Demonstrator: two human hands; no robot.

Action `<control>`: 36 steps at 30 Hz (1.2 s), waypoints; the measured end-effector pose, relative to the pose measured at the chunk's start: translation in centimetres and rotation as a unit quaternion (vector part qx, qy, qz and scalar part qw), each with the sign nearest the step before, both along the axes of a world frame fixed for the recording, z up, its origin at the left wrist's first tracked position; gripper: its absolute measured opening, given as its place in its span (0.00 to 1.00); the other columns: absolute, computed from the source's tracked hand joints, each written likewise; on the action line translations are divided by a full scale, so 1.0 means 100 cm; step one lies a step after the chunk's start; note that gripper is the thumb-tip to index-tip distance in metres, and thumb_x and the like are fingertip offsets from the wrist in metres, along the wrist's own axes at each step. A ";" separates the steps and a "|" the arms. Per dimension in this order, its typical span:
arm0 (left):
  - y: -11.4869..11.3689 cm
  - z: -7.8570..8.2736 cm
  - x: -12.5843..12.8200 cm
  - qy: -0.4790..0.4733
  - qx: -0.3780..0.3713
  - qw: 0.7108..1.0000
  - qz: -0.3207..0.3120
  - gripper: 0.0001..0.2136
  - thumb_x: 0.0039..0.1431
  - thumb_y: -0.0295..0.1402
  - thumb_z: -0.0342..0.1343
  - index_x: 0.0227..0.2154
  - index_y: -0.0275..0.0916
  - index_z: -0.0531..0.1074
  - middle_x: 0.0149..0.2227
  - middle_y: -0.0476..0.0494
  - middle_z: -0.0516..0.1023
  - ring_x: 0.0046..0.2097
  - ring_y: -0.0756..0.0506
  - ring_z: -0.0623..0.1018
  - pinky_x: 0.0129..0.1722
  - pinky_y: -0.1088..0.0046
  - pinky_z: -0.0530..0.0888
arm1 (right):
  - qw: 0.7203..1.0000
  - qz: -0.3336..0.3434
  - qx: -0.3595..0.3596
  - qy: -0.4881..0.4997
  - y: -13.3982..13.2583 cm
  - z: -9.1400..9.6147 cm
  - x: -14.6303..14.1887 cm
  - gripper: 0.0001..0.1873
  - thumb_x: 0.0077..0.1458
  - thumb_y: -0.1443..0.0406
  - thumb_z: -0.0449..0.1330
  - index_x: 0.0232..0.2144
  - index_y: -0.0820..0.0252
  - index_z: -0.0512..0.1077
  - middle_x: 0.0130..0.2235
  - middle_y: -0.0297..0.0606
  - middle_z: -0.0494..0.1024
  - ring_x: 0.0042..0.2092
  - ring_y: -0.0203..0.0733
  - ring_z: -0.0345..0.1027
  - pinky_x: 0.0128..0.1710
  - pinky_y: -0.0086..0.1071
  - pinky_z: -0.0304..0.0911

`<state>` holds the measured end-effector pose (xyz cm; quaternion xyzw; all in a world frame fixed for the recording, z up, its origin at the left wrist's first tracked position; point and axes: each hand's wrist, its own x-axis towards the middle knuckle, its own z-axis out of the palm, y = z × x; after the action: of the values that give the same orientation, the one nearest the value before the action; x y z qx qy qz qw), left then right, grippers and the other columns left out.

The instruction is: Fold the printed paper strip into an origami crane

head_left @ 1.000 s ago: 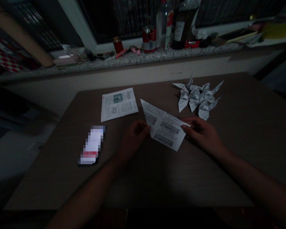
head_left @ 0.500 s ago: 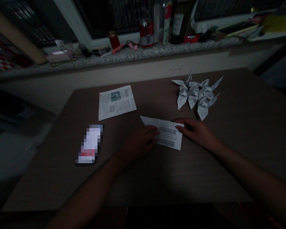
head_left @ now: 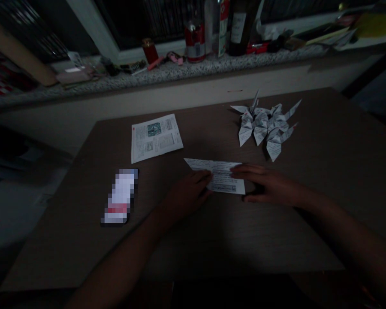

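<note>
A folded sheet of printed paper (head_left: 223, 176) lies on the table in front of me, its left end running to a slanted point. My left hand (head_left: 188, 191) rests on the paper's left part, fingers laid out over it and thumb near the lower edge. From the right, my right hand (head_left: 265, 182) reaches over the sheet with fingers stretched out flat on its right end; its thumb is apart from them, by the lower right corner. Beyond that hand stand several folded paper cranes (head_left: 260, 126), clustered together and made of similar printed paper.
A flat printed sheet (head_left: 157, 139) lies at the back left of the table (head_left: 186, 249). Nearer, on the left, is a phone (head_left: 120, 197) with its screen lit and blurred. Along the granite windowsill (head_left: 167, 73) stand a red can (head_left: 195, 40), a dark bottle (head_left: 239, 28) and other clutter.
My right hand has shifted from pinching the paper's upper right corner to lying over its right end, thumb lowered. The paper's near right part looks shorter. My left hand stays on the sheet.
</note>
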<state>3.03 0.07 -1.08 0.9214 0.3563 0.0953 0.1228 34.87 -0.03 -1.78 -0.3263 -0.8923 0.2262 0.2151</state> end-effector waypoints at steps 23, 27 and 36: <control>-0.004 0.003 0.004 -0.023 0.005 1.000 -0.015 0.19 0.72 0.35 0.54 0.62 0.35 0.69 0.62 0.35 0.73 0.62 0.38 0.73 0.61 0.56 0.74 | 0.991 -0.131 0.007 0.036 0.013 0.007 -0.026 0.09 0.68 0.57 0.58 0.39 0.53 0.74 0.43 0.42 0.80 0.45 0.49 0.76 0.44 0.43 0.71; -0.005 0.002 0.005 -0.032 0.002 0.999 -0.018 0.19 0.72 0.35 0.54 0.63 0.36 0.68 0.62 0.36 0.72 0.62 0.38 0.73 0.62 0.57 0.73 | 0.987 -0.161 0.017 0.008 0.025 0.007 -0.040 0.09 0.67 0.57 0.58 0.37 0.54 0.73 0.39 0.42 0.78 0.41 0.50 0.74 0.41 0.42 0.69; -0.004 0.009 0.003 -0.009 -0.002 1.000 -0.010 0.18 0.71 0.34 0.56 0.61 0.39 0.70 0.63 0.37 0.71 0.63 0.36 0.71 0.61 0.53 0.72 | 0.986 -0.159 0.055 -0.016 0.047 -0.008 -0.069 0.06 0.66 0.61 0.59 0.36 0.56 0.71 0.39 0.43 0.76 0.43 0.52 0.71 0.46 0.43 0.64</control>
<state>3.33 -0.35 -0.18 0.9238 0.3458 0.1018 0.1290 27.95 4.71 -2.53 -0.4553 -0.8433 0.1342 0.2519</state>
